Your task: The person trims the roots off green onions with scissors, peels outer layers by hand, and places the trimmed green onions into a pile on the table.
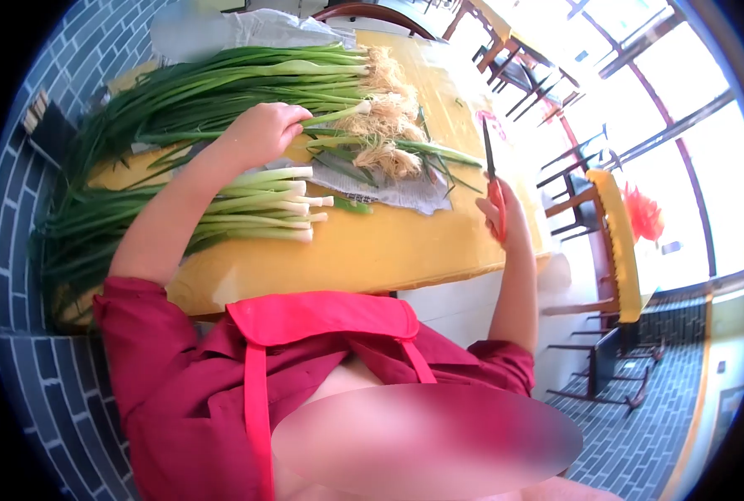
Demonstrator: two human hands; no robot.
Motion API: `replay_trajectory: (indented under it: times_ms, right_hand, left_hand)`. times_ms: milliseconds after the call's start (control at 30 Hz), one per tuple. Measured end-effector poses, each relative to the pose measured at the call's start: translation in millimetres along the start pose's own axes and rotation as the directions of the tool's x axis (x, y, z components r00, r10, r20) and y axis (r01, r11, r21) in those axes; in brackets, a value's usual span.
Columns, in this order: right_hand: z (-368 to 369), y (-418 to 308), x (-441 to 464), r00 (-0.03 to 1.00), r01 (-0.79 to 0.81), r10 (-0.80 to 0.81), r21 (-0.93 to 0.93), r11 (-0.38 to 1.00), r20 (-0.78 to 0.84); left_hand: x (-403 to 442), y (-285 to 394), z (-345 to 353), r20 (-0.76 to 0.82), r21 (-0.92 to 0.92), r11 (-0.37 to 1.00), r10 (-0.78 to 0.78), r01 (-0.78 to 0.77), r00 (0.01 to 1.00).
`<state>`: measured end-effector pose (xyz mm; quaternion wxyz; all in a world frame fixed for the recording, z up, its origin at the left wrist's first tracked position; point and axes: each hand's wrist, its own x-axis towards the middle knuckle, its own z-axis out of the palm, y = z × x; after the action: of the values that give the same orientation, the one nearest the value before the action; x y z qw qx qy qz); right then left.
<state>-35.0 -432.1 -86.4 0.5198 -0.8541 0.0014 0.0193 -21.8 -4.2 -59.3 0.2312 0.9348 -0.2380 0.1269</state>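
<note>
My left hand [267, 132] is closed around a green onion [338, 115], whose pale, rootless end points to the right. Red-handled scissors [496, 196] are in my right hand [510, 215], their dark blades pointing up, away from the onions. Beyond my left hand lies a large pile of green onions [246, 71] with straw-coloured roots [388, 113] at the right end. Nearer to me, below my left forearm, rests a bunch of rootless green onions [255, 209] with clean white ends. Their dark leaves trail off to the left.
The yellow-covered table [372, 255] bears newspaper [388, 190] under the roots and a loose green scrap [352, 206]. A grey brick wall [12, 200] borders the left side. Chairs [601, 359] and another yellow-topped table [618, 242] stand at right. A chair back [376, 10] is behind the table.
</note>
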Motion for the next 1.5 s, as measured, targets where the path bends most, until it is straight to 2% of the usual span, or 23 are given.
replay_trajectory:
  times_ms: [67,133,167,200,367,467,500,633,733,933,1133,1233,1367,1500]
  right_hand:
    - [-2.1,-11.2,-3.8,0.973,-0.147,0.092,0.262,0.954,0.21]
    - [13.8,-33.5,-12.1,0.944,-0.219,0.147,0.226,0.949,0.294]
    - [24.9,-44.7,-18.9,0.941,-0.14,0.107,0.082,0.987,0.321]
    - [32.9,-43.9,-20.3,0.912,-0.077,0.049,0.053,0.996,0.408]
    - [57.3,-71.1,-12.3,0.771,-0.103,0.033,0.075,0.992,0.636]
    - [73.2,-72.8,5.0,0.752,-0.188,0.152,-0.013,0.982,0.641]
    - [78.7,-74.7,9.8,0.761,-0.171,0.155,-0.036,0.985,0.63]
    - [88.3,-76.2,21.8,0.779,-0.163,0.099,0.049,0.985,0.619]
    - [91.2,-78.4,27.1,0.754,-0.189,0.119,0.04,0.981,0.646]
    - [98.1,-82.0,25.9,0.795,-0.193,0.114,0.07,0.979,0.596]
    - [96.2,-77.7,36.3,0.743,-0.22,0.169,-0.003,0.976,0.647]
    - [100.5,-84.2,29.8,0.785,-0.168,0.113,0.033,0.985,0.609]
    - [103.4,-77.2,33.5,0.778,-0.151,0.1,0.03,0.988,0.62]
    - [106.0,-70.5,38.2,0.77,-0.153,0.109,0.016,0.988,0.629]
  left_hand:
    - [0.6,5.8,-3.9,0.013,0.005,1.0,-0.015,0.015,1.0]
    - [0.1,4.3,-1.2,-0.016,-0.014,1.0,-0.014,0.014,1.0]
    - [0.3,3.8,-0.6,-0.026,-0.02,1.0,-0.011,0.01,1.0]
    - [0.4,3.8,0.2,-0.032,-0.033,0.999,-0.017,0.016,0.999]
    - [-0.1,5.9,-0.3,-0.038,-0.059,0.998,-0.035,0.033,0.999]
    - [-1.3,5.2,-2.2,-0.037,-0.068,0.997,-0.031,0.028,0.999]
    - [-1.8,5.2,-2.5,-0.049,-0.064,0.998,-0.02,0.016,0.999]
    - [-3.2,5.9,-2.2,-0.065,-0.071,0.997,-0.003,-0.002,0.998]
    - [-4.7,6.5,-1.0,-0.053,-0.071,0.997,0.004,-0.007,0.999]
    - [-3.0,8.3,2.3,-0.007,-0.1,0.995,-0.023,0.022,1.0]
    - [-4.8,10.9,1.9,-0.018,-0.088,0.996,-0.004,0.003,1.0]
    - [-5.6,9.1,3.2,-0.026,-0.092,0.996,0.004,-0.007,1.0]
    - [-6.6,12.8,-0.1,0.007,-0.105,0.994,-0.036,0.037,0.999]
    - [-7.3,6.4,4.3,0.006,-0.108,0.994,0.016,-0.016,1.0]
